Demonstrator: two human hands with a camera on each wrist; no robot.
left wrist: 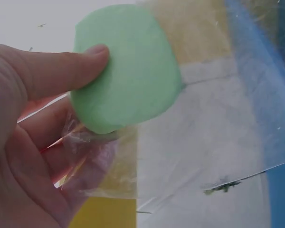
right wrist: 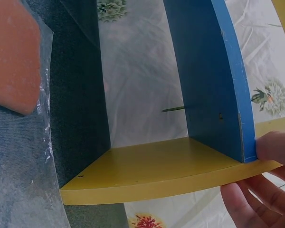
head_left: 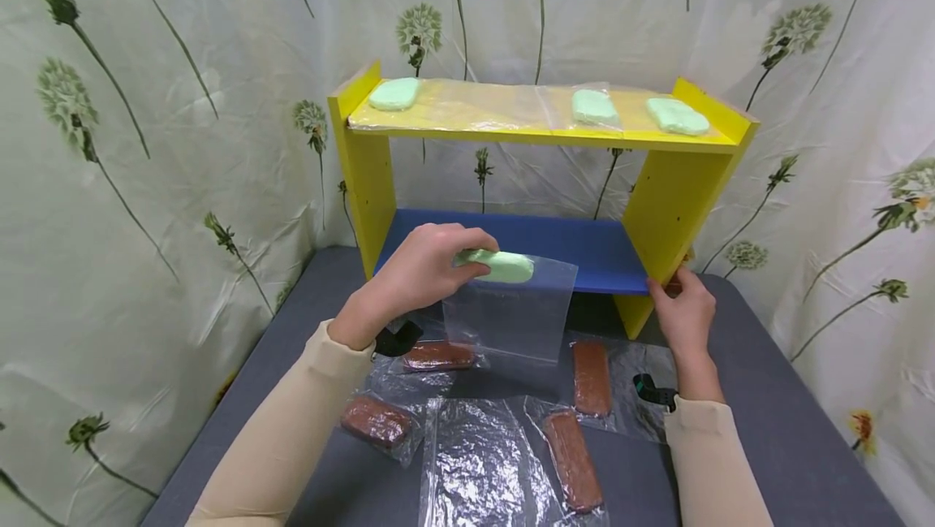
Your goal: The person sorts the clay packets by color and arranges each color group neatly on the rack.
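My left hand pinches a mint-green rounded slab together with a clear plastic bag that hangs below it. In the left wrist view the thumb lies flat on the slab's face, with the fingers behind the plastic. This bag hangs in front of the blue lower shelf of a small yellow-and-blue shelf unit. The right hand grips the front edge of the unit's yellow side panel, thumb at the end of the blue board and fingers on the panel's outer side.
On the yellow top shelf lie three more green slabs, at the left, middle right and far right, with clear plastic. Several reddish-brown slabs in clear bags, one a long bar, lie on the dark table. Flowered curtains surround it.
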